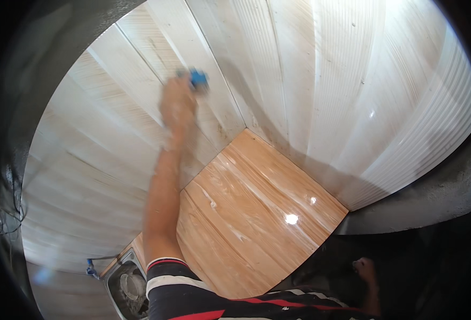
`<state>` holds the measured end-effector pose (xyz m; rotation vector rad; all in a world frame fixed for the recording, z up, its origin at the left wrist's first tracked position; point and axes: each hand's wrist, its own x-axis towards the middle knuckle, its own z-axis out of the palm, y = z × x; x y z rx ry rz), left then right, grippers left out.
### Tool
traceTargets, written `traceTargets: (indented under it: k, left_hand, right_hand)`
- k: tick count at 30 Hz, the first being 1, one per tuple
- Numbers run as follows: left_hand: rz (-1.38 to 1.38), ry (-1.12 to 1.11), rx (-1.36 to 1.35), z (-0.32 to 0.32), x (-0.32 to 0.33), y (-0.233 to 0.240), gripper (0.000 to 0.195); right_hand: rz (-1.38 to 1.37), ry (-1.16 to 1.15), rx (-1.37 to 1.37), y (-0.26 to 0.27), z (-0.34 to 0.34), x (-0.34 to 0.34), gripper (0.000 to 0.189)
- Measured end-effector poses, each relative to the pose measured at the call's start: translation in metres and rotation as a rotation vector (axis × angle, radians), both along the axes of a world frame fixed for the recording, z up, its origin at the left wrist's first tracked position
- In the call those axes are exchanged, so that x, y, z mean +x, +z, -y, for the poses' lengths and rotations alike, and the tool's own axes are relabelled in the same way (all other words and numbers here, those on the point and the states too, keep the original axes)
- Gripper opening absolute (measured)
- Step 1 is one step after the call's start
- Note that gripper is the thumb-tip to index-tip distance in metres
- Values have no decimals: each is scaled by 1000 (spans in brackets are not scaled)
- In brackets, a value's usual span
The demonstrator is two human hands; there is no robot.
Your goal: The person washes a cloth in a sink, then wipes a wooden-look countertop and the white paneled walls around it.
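My left hand (179,100) is raised against the pale, wood-grain wall panelling (139,92), left of the corner. It grips a small blue object (198,79), perhaps a pad or sponge. Motion blur hides its exact kind, and it appears to be at the panel surface. Below my forearm lies a glossy wood-pattern countertop (251,192), fitted into the corner. My right hand (365,268) hangs low in the dim area at the lower right, apart from the counter. Its fingers look curled, but the darkness hides whether anything is in them.
A steel sink (113,282) at the lower left holds a round pale dish or strainer (133,286). Beside it a blue-handled tap (91,268) stands out from the wall. Ribbed panels (339,80) line the right wall. A rough grey wall edge (411,216) borders them below.
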<state>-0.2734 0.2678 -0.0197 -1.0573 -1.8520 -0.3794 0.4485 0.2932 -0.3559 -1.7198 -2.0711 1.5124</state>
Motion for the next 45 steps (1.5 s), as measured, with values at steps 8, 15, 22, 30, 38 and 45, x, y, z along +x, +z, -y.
traceTargets:
  k: [8,15,22,30,38,45]
  left_hand:
    - [-358,196,106,18,-47,213,33]
    - [-50,13,-282,35,-21,-42,25]
    - [57,-97,-67,46,-2,-44,17]
    - [-213,155,186,55,-40,207,32]
    - [-172,-9,-67,58,-35,-40,20]
    - [114,73,-19,37,7,-64,25]
  right_hand:
    - [-140,90,52,20,-22,-46,23]
    - [-93,137,79,3,-15,-36,23]
    - [-31,142,80,-13,6,11,23]
    - [-149,134,85,0,-3,-10,23]
    - [-91,186,143,-18,-5,-2,23]
    - [93,90,71,-21,20,53,27]
